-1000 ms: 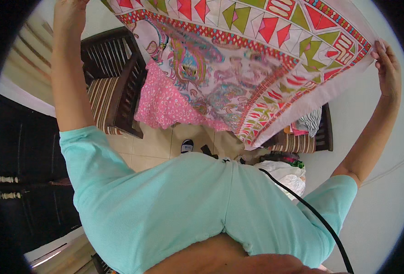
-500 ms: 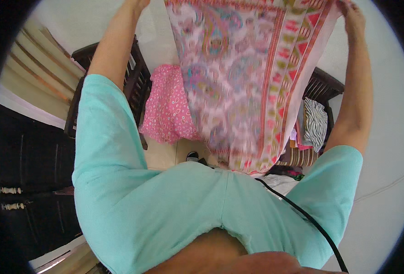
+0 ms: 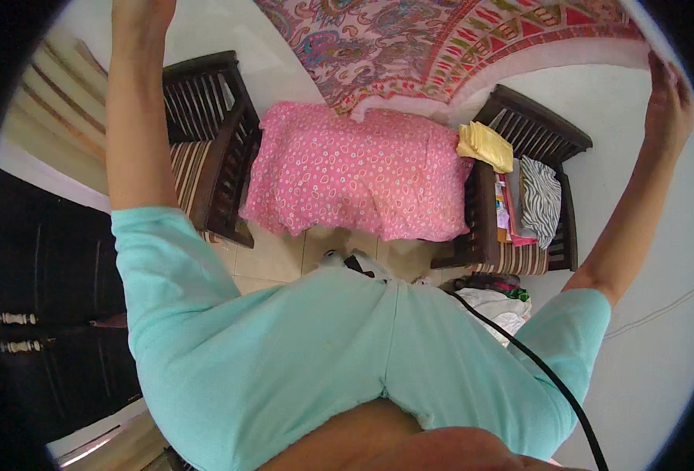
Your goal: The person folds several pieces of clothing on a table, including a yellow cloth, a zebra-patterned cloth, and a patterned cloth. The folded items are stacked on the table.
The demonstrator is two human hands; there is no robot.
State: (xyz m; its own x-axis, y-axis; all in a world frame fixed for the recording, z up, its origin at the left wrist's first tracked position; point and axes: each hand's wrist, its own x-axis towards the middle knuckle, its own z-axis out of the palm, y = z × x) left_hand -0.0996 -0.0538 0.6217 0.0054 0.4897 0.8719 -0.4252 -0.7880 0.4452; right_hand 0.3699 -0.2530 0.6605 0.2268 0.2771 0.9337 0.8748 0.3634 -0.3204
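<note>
A large pink cloth (image 3: 394, 47) with paisley figures and a red and green border is spread out high at the top of the view, its upper part cut off. At the upper right my right hand (image 3: 669, 106) has its fingers closed at the corner of this cloth. My left hand (image 3: 144, 12) is raised at the upper left, where the frame's edge cuts off its fingers, so its grip is hidden. Below the cloth's hanging edge stands something covered by a pink flowered cloth (image 3: 359, 173).
Dark wooden armchairs with striped seats stand left (image 3: 213, 149) and right (image 3: 512, 125). The right one bears a folded yellow cloth (image 3: 485, 147) and a zebra-striped cloth (image 3: 541, 200). White fabric (image 3: 488, 306) lies lower right. A black cable (image 3: 535, 373) crosses my turquoise top.
Both hands have spread apart, and the paisley cloth has swung up and away, its lower edge lifting. The pink-covered piece and the folded yellow cloth have come into view.
</note>
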